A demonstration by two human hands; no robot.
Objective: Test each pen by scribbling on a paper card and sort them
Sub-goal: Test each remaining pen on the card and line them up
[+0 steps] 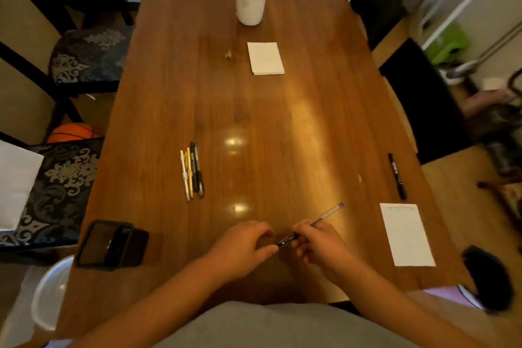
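Clear pen (pixel 325 216) gripped w/ right hand (pixel 316 244)

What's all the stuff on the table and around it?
table: one, brown wood, fills the middle
pens in a row: four, white, yellow and black, left of middle
marker: one, black, right edge
scribbled card: one, white, near right
card stack: one, white, far middle
cup: one, white with black rim, far end
pen holder: one, black, near left
basketball: one, orange, floor at left
cushioned chairs: two, dark patterned, left side
clear pen: one, clear with dark grip, in the right hand
left hand: one, thumb at the pen's dark end
right hand: one, grips the clear pen
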